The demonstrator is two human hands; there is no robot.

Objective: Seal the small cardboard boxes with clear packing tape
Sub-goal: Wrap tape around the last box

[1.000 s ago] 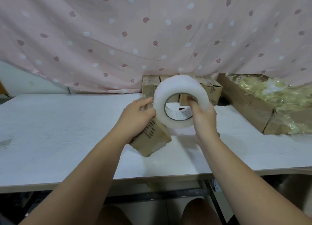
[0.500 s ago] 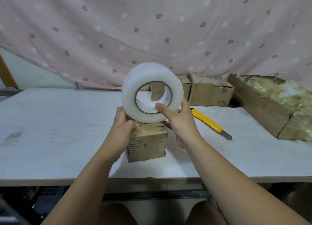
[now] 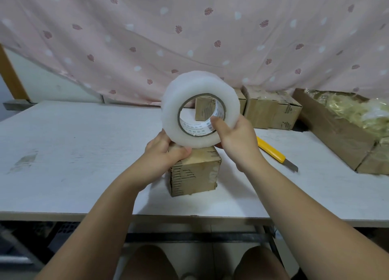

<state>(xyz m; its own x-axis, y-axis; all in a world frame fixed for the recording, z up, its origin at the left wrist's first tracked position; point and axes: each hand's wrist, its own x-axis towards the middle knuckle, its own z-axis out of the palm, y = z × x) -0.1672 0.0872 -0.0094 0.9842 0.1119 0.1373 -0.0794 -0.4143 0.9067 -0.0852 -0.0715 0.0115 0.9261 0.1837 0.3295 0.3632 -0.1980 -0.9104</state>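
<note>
The right hand (image 3: 237, 141) grips the thick white roll of clear packing tape (image 3: 174, 111), thumb in its core; the left hand (image 3: 166, 151), just below, clasps the small brown cardboard box (image 3: 195, 174) top; pin it firmly, draw tape straight along the seam.

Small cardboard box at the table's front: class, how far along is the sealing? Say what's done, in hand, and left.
Done: the small cardboard box stands closed on the table. In hand: the right hand holds the tape roll on its top; the left hand grips the box's top edge. Left: no strip visibly crosses it yet; the yellow knife lies untouched.
</note>
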